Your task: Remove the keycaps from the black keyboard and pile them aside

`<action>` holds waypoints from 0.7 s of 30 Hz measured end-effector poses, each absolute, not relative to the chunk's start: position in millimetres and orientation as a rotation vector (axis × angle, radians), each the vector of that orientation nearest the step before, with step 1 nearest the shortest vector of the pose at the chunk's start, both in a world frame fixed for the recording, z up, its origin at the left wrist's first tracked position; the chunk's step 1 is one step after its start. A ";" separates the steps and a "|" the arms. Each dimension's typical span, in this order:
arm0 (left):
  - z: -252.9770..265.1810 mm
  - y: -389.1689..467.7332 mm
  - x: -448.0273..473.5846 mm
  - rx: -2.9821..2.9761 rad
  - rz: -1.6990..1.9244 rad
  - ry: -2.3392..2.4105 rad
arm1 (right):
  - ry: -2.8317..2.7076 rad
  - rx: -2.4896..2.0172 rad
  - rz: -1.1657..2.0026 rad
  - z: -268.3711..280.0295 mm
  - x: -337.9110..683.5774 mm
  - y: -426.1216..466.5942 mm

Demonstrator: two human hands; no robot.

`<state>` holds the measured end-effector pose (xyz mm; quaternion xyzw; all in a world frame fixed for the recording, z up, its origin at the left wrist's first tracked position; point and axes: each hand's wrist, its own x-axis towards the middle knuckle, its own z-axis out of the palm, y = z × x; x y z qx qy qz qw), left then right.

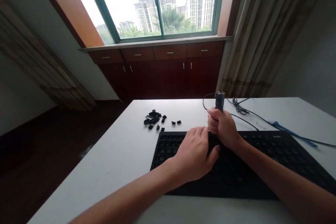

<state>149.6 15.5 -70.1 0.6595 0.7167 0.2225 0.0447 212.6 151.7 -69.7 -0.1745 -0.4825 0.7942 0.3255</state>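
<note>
A black keyboard [223, 185] lies across the front of the white table, with several keycaps off at its left end. My right hand [223, 127] is wrapped round a black handle-like tool [219, 101], held upright over the keyboard's back edge. Its silvery top end sticks up above the fist; the lower end is hidden. On the keyboard rests my left hand [195, 152], its fingers stretched forward and its thumb apart, close beside the right hand. A loose heap of black keycaps [153, 116] sits on the table behind the keyboard's left corner.
A black cable [240, 107] lies coiled at the back right and runs to the right edge. Near it are a blue thin-handled tool [294, 133] and a small bent wire piece [260, 125]. Beyond the white table [118, 154] stand dark red cabinets [160, 77] under a window.
</note>
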 end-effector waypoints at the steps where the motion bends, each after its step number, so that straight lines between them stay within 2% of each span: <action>1: -69.4 15.2 150.6 2.023 0.657 2.188 | -1.247 -0.425 2.087 -68.8 213.9 150.4; 8: -69.4 22.5 150.0 2.057 0.677 2.166 | -1.079 -0.332 2.062 -62.3 217.4 141.9; 16: -69.5 26.5 121.7 2.074 0.896 1.957 | -1.073 -0.344 2.060 -52.9 221.5 152.6; 21: -59.7 18.0 94.9 2.002 0.803 2.188 | -1.211 -0.381 2.001 -47.7 236.7 169.6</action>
